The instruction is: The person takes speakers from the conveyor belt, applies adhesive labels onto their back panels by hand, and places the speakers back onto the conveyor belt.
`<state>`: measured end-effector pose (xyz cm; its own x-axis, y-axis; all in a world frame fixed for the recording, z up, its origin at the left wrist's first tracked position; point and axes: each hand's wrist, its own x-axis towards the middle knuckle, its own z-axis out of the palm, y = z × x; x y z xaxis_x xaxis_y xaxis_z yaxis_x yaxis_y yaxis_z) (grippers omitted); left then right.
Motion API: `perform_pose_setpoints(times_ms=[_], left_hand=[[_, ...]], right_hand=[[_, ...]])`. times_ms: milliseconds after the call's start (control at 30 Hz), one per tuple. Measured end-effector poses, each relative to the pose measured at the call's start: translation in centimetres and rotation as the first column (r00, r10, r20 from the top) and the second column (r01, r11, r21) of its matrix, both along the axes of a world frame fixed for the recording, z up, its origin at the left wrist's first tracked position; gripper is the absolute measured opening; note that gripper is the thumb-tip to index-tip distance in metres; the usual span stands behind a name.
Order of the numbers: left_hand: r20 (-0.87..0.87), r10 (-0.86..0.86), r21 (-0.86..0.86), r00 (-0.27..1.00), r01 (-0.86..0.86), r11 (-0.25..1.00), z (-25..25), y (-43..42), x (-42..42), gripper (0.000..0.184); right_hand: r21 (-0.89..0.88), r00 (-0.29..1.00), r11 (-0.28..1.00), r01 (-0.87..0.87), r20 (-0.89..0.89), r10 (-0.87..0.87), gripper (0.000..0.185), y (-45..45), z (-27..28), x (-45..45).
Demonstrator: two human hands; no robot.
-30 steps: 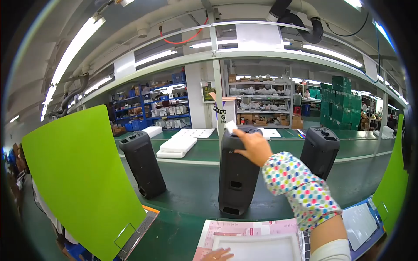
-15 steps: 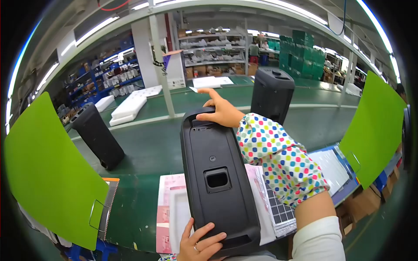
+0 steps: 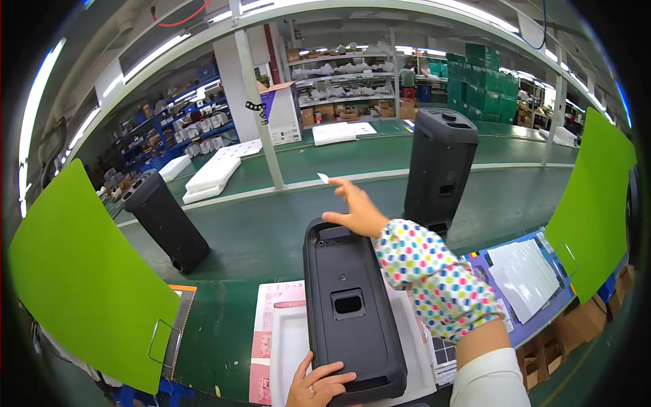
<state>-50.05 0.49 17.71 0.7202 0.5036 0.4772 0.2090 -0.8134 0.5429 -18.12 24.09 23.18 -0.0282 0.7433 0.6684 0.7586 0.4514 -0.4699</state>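
A black speaker [image 3: 359,339] lies tilted over a white foam tray [image 3: 288,349] on pink printed sheets [image 3: 261,366]. Its top end points away from me. My left hand [image 3: 317,383] rests on the speaker's near end with its fingers spread. Just beyond the far end is my right hand [image 3: 356,207], raised off the speaker, below a patterned sleeve. A small white piece [image 3: 323,178] is pinched at its index fingertip.
Another black speaker [image 3: 441,166] stands behind to the right, and one more [image 3: 166,220] to the left. Green panels [image 3: 88,278] flank the bench. White foam pieces [image 3: 212,178] lie beyond the rail. At the right, clear bags [image 3: 522,275] lie on a purple box.
The middle speaker has come off the belt and down over the foam tray. My left hand has moved onto its near end. Most recently my right hand has lifted off its far end.
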Motion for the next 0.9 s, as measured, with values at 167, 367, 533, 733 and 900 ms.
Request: perform_pose_setpoints(times_ms=[167, 367, 533, 733, 900], left_hand=[[-0.148, -0.097, -0.058, 0.984, 0.090, 0.994, 6.5, 3.1, -0.3, 0.059], [-0.183, 0.162, 0.222, 0.970, -0.120, 0.968, 6.6, 7.5, 4.3, 0.055], [-0.213, 0.336, 0.323, 0.917, -0.259, 0.910, 5.1, 8.8, 6.4, 0.057], [-0.174, 0.347, 0.355, 0.921, -0.270, 0.895, 4.5, 8.8, 6.8, 0.056], [-0.182, 0.347, 0.349, 0.920, -0.269, 0.898, 5.2, 8.6, 6.8, 0.056]], right_hand=[[-0.422, 0.791, 0.727, -0.542, -0.549, 0.271, 0.026, -4.7, 5.8, -1.3], [-0.864, 0.917, 0.403, -0.302, -0.148, 0.369, 0.035, -6.4, 4.9, -1.7], [-0.878, 0.923, 0.413, -0.243, -0.077, 0.378, 0.037, -5.6, 3.9, -2.0], [-0.887, 0.907, 0.367, -0.281, -0.121, 0.402, 0.037, -5.4, 4.0, -2.0], [-0.884, 0.904, 0.363, -0.293, -0.133, 0.406, 0.037, -5.1, 3.8, -1.8]])
